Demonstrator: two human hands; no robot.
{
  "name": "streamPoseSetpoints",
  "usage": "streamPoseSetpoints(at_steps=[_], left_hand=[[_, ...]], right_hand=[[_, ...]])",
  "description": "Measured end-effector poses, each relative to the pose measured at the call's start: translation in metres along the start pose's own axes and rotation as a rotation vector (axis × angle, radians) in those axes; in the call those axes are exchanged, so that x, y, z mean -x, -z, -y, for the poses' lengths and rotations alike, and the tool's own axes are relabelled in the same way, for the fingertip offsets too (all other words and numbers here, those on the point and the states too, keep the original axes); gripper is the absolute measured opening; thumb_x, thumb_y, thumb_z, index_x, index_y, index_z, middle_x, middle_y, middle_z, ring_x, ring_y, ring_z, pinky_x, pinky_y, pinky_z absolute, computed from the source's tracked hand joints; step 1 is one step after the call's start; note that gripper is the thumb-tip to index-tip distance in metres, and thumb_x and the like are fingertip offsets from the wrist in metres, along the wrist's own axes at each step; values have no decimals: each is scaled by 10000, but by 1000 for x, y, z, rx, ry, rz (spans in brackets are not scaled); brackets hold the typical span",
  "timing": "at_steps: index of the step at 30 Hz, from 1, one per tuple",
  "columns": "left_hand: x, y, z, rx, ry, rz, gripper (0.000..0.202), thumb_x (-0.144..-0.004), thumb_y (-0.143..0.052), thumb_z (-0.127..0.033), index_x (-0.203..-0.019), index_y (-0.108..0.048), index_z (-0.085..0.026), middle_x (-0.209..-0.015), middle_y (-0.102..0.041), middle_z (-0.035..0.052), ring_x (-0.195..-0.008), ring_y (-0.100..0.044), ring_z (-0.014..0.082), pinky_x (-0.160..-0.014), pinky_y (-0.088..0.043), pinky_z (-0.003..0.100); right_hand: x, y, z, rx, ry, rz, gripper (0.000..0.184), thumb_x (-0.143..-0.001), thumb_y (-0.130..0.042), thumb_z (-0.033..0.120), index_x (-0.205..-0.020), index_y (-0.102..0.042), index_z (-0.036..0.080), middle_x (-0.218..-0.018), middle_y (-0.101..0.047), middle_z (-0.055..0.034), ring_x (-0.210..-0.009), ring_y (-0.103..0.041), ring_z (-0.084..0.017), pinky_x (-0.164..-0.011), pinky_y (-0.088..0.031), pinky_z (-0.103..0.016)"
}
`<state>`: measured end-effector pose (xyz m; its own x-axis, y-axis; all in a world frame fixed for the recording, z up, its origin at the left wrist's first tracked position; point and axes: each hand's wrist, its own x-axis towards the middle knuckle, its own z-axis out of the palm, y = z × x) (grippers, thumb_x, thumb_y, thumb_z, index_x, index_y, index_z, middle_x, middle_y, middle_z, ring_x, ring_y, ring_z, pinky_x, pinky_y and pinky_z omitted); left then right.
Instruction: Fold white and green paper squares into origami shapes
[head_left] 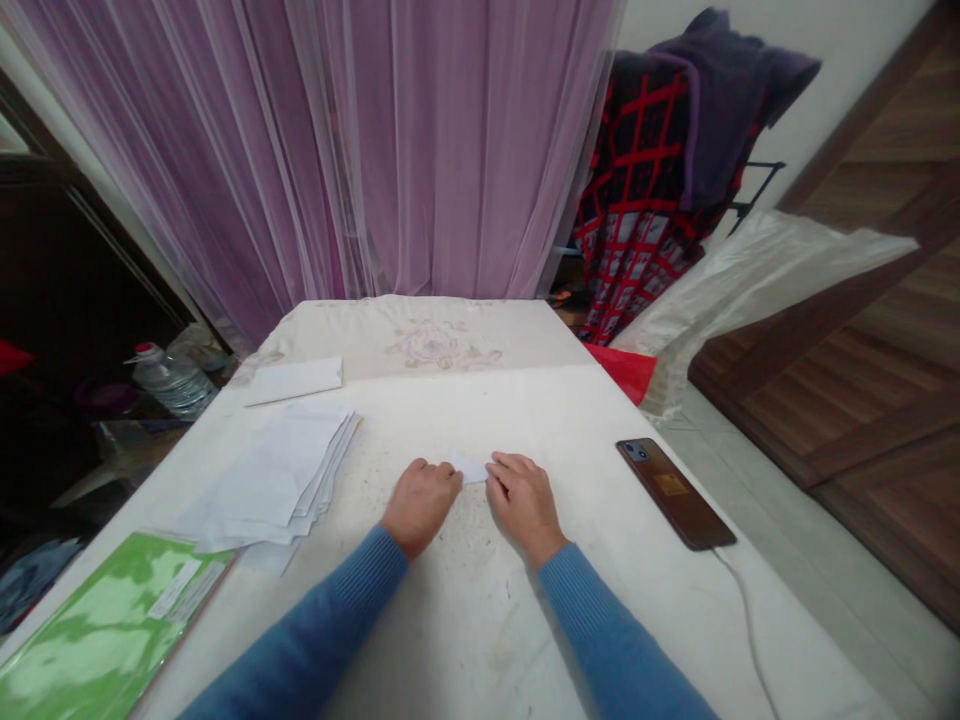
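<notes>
At the centre of the frame, a small, flat white slip of paper lies low over a pale cloth, between two bare hands. The left hand holds its left end with curled fingers bunched close; the right hand holds its right end, thumb and fingers narrowly set, though exactly how they pinch is hidden. Both wrists emerge from ribbed blue knit sleeves. At centre left is a loose, uneven stack of thin white sheets, with a flat white slab above it. A glossy green folder fills the lower left. At right lies a shiny brown phone, rectangular, trailing a thin cable. Sheer purple curtains hang in long folds across the top.
</notes>
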<state>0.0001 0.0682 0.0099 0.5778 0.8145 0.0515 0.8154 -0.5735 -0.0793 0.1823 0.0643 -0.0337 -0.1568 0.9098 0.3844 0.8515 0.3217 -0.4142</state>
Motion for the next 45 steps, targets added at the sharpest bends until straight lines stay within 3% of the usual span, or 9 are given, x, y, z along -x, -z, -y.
streamPoseSetpoints(at_steps=[5, 17, 27, 32, 38, 41, 45], left_hand=[[0, 1, 0, -58, -41, 43, 173, -907, -474, -89, -957, -632, -138, -910, -680, 87, -793, -652, 213, -750, -449, 356], [4, -14, 4, -50, 16, -152, 134, -920, -513, -170, -910, -647, -176, -835, -671, 53, -732, -625, 200, -700, -449, 334], [12, -33, 17, 88, 36, -307, 167, -924, -560, -285, -1018, -675, -209, -918, -719, 46, -794, -641, 192, -744, -458, 324], [24, -30, 19, 124, 159, -355, 197, -943, -506, -249, -975, -699, -227, -853, -730, 44, -751, -643, 187, -746, -456, 327], [25, -11, 13, 311, 369, -342, 220, -936, -497, -275, -995, -707, -247, -911, -755, 29, -809, -678, 173, -751, -464, 276], [22, -3, 7, 427, 476, -338, 206, -932, -493, -294, -968, -691, -252, -861, -753, 4, -766, -679, 159, -702, -452, 247], [21, 0, 4, 488, 458, -349, 186, -919, -497, -306, -934, -673, -250, -827, -740, 0, -750, -668, 162, -708, -444, 252]], right_hand=[[1, -1, -2, -33, -2, 2, 278, -821, -558, 191, -1045, -718, 228, -1209, -666, -64, -1142, -545, -243, -962, -402, -406], [-2, -3, -4, -4, 92, 13, 249, -856, -608, 200, -1075, -704, 270, -1226, -651, -61, -1135, -546, -245, -931, -402, -413], [-10, -8, -4, 100, 246, -135, 148, -936, -536, 191, -914, -679, 223, -1015, -702, -45, -925, -565, -191, -785, -395, -319], [-8, -6, -2, 65, 263, -219, 195, -965, -487, 239, -860, -649, 213, -829, -667, -43, -809, -551, -186, -738, -394, -306], [-9, -11, -7, -175, 109, -370, 247, -955, -452, 295, -1109, -605, 177, -952, -667, -82, -895, -589, -202, -815, -474, -338], [-10, -13, -5, -267, 56, -295, 297, -920, -479, 297, -1164, -594, 172, -991, -677, -94, -942, -608, -212, -865, -488, -363], [-14, -11, -2, -403, -3, -192, 484, -837, -556, 291, -1310, -521, 195, -1200, -638, -128, -1126, -576, -241, -952, -467, -403]])
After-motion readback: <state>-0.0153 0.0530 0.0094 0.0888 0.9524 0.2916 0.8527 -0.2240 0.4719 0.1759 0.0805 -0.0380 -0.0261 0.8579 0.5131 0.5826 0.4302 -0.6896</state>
